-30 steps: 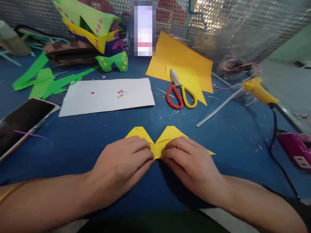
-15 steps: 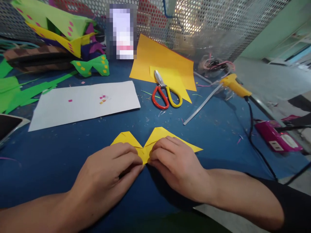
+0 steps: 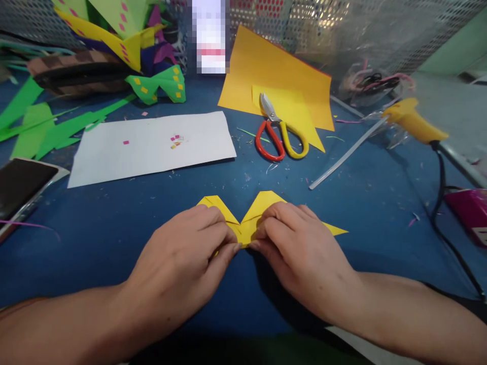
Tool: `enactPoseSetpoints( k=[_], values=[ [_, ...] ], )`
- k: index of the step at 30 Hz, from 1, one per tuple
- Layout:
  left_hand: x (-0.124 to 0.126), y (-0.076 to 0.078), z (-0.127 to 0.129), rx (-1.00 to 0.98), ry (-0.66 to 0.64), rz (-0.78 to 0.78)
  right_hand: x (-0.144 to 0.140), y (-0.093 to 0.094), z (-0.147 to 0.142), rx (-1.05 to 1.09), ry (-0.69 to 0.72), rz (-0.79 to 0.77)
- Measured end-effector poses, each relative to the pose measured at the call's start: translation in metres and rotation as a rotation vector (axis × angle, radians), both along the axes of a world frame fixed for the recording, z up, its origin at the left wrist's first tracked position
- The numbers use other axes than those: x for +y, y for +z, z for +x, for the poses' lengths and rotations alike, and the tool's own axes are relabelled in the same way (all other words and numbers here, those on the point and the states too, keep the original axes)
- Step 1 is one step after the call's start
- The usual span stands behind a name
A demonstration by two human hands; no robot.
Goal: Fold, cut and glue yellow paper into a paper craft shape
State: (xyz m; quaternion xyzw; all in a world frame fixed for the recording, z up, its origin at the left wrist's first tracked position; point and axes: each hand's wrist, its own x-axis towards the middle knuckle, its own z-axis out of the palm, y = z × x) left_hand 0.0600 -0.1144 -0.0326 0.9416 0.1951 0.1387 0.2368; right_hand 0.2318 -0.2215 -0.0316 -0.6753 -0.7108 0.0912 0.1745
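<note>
Paper (image 3: 266, 203), yellow and folded into two peaks with a notch between, is what I have in the head view, nearer to me than the scissors (image 3: 273, 118) and slightly to their left. The left hand (image 3: 186, 248) pinches it on one side of the notch, the right hand (image 3: 308, 248) pinches it on the other, thumbs close together at the bottom edge. A sharp corner sticks out past the right hand.

For moving, I see a band of blue table (image 3: 380, 243) on the near side of the scissors, sprinkled with thin scraps. Left of the scissors, that band meets the edge of a white sheet (image 3: 152, 152) with small coloured bits on it; its right end stops just short of the red handle. Right of the scissors, a glue stick (image 3: 348, 154) slants out from a yellow glue gun (image 3: 414, 119), and farther right a black cord (image 3: 441, 192) bends toward me.

Behind the scissors I make out an orange sheet (image 3: 281, 61). Well left of them lie a phone (image 3: 26, 182), green strips (image 3: 72, 129) and a green bow (image 3: 160, 86). Perforated metal stands beyond the scissors; grey floor shows far to their right.
</note>
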Motion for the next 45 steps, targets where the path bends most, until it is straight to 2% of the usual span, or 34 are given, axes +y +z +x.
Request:
enactPoseSetpoints(
  k=[8, 15, 20, 29, 36, 42, 45],
  values=[
    [0.0015, 0.0073, 0.004, 0.038, 0.009, 0.046, 0.0003, 0.0025, 0.0033, 0.021, -0.024, -0.048],
    [0.003, 0.0054, 0.0046, 0.039, 0.012, 0.035, 0.0003, 0.0033, 0.0058, 0.062, -0.034, -0.078],
    [0.0022, 0.0017, 0.0013, 0.001, 0.003, -0.033, -0.0013, 0.0016, 0.0075, 0.23, 0.027, -0.02],
    [0.001, -0.0005, -0.0024, -0.036, -0.061, -0.004, -0.0025, 0.0008, 0.0068, 0.252, 0.09, -0.016],
    [0.0007, 0.0002, -0.0001, 0.011, -0.018, -0.049, -0.0021, 0.0023, 0.0047, 0.151, 0.05, -0.038],
    [-0.0002, 0.003, 0.002, 0.082, -0.057, 0.055, -0.0025, 0.0005, 0.0014, -0.011, 0.04, -0.054],
    [-0.0004, 0.0031, 0.0004, 0.098, -0.087, 0.099, -0.0028, -0.0011, 0.0014, -0.015, 0.046, -0.046]
  ],
)
